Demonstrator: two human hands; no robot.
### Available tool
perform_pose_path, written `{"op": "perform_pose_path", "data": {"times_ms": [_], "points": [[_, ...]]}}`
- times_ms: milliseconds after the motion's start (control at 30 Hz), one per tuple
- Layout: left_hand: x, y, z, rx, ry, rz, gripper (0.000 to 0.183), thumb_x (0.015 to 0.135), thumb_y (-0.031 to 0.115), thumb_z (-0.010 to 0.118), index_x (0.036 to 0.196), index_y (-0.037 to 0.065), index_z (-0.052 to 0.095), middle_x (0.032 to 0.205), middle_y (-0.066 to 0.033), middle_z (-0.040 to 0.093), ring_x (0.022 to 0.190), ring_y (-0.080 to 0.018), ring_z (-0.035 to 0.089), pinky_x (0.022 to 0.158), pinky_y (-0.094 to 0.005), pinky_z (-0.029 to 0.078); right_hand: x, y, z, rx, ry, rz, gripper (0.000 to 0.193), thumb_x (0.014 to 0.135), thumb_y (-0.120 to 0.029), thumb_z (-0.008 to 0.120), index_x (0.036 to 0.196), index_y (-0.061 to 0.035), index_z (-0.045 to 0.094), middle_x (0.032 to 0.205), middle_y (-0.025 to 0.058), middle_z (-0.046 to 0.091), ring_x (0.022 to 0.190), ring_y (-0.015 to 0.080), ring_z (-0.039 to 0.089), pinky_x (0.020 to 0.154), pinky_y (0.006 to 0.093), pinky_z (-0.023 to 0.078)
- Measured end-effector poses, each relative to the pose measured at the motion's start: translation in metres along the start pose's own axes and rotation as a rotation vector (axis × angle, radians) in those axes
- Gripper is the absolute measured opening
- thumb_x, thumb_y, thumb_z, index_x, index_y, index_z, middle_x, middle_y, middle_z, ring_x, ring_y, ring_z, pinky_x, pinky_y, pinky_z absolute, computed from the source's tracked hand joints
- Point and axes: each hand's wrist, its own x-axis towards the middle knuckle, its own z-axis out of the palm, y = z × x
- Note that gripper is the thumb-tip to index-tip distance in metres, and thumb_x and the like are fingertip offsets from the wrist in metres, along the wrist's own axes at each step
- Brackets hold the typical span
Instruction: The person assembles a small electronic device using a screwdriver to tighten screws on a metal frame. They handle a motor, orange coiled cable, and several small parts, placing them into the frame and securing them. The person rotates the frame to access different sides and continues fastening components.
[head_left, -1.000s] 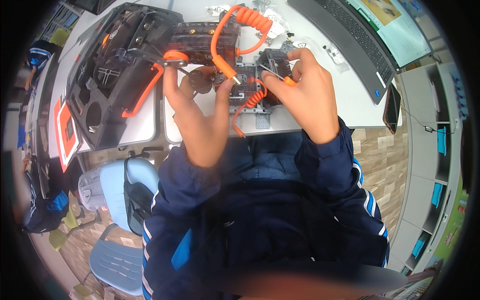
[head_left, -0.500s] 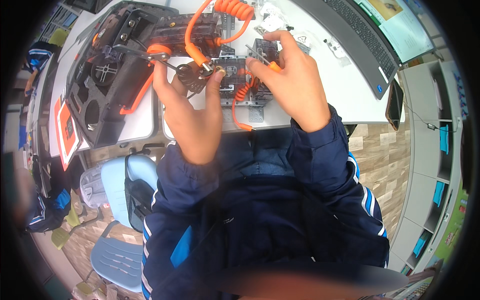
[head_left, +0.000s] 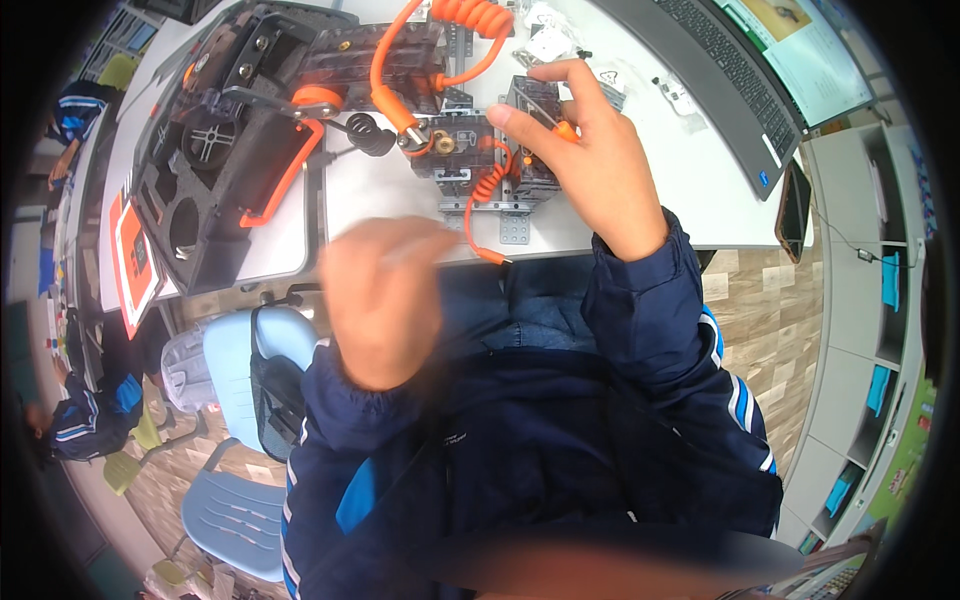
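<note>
My right hand (head_left: pixel 605 165) is over the right side of a dark, see-through robot module assembly (head_left: pixel 465 150) with grey perforated plates. It keeps an orange-handled screwdriver (head_left: pixel 567 131) against the palm, thumb and index finger apart; the other fingers are mostly hidden. My left hand (head_left: pixel 385 290) is smeared by motion in front of the table edge, apart from the assembly, and its fingers cannot be made out. A coiled orange cable (head_left: pixel 470 18) runs down to the assembly's left side. A smaller coiled orange cord (head_left: pixel 488 185) lies across its front, its plug hanging near the edge.
On the left lies an open black case (head_left: pixel 190 215) with foam cut-outs. A coiled black cable (head_left: pixel 370 135) rests beside the assembly. Small bagged parts (head_left: pixel 545 40) are behind it. At right stand a laptop (head_left: pixel 700 60) and a phone (head_left: pixel 793 210). Blue chairs (head_left: pixel 235 520) are at lower left.
My left hand has left the assembly's left side and the cable plug, moving down toward me. My right hand stays at the assembly, the screwdriver shifted slightly in it.
</note>
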Motion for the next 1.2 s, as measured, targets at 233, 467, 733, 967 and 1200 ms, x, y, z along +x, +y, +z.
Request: {"op": "perform_pose_path", "data": {"times_ms": [233,467,733,967,1200], "points": [[-0.003,-0.003,0.012,-0.085,-0.174,0.142,0.029,0.069,0.003,0.064,0.098,0.004,0.066,0.097,-0.0061,0.064,0.089,-0.0262,0.061,0.078,-0.0369,0.049,0.002,0.001,-0.002,0.062,-0.056,0.079,0.040,0.087,-0.038,0.070,0.111,-0.0083,0.057,0.057,0.0013,0.050,0.055,0.0123,0.047,0.053,0.0271,0.036],[0.012,0.005,0.015,-0.375,0.164,-0.100,0.028,0.066,-0.006,0.078,0.091,0.001,0.067,0.082,-0.0089,0.068,0.074,-0.0247,0.064,0.067,-0.0323,0.051,0.004,0.004,0.000,0.101,-0.051,0.113,0.032,0.091,-0.032,0.066,0.113,-0.0106,0.058,0.058,-0.0037,0.045,0.057,0.0045,0.039,0.053,0.0235,0.030],[0.024,0.015,0.011,-0.678,0.261,-0.299,0.027,0.070,-0.002,0.082,0.091,0.000,0.065,0.085,-0.0094,0.071,0.077,-0.0181,0.066,0.069,-0.0281,0.050,0.005,0.002,0.001,0.055,-0.051,0.133,0.033,0.091,-0.038,0.060,0.111,-0.0117,0.058,0.064,0.0152,0.060,0.064,0.0338,0.063,0.060,0.0393,0.046],[0.038,0.021,0.007,-0.846,0.416,-0.246,0.038,0.066,-0.009,0.083,0.094,0.000,0.059,0.089,-0.0106,0.065,0.080,-0.0188,0.068,0.070,-0.0269,0.056,0.005,-0.002,-0.002,-0.018,-0.065,0.136,0.031,0.091,-0.037,0.060,0.110,-0.0125,0.058,0.064,0.0156,0.061,0.065,0.0359,0.063,0.060,0.0408,0.046],[0.059,0.014,-0.012,-0.701,0.472,0.015,0.034,0.073,-0.007,0.079,0.096,-0.002,0.056,0.089,-0.0139,0.059,0.074,-0.0228,0.069,0.069,-0.0346,0.064,0.004,-0.006,-0.003,-0.074,-0.056,0.112,0.031,0.091,-0.038,0.059,0.110,-0.0137,0.057,0.066,0.0183,0.063,0.070,0.0399,0.065,0.063,0.0455,0.048]]}}
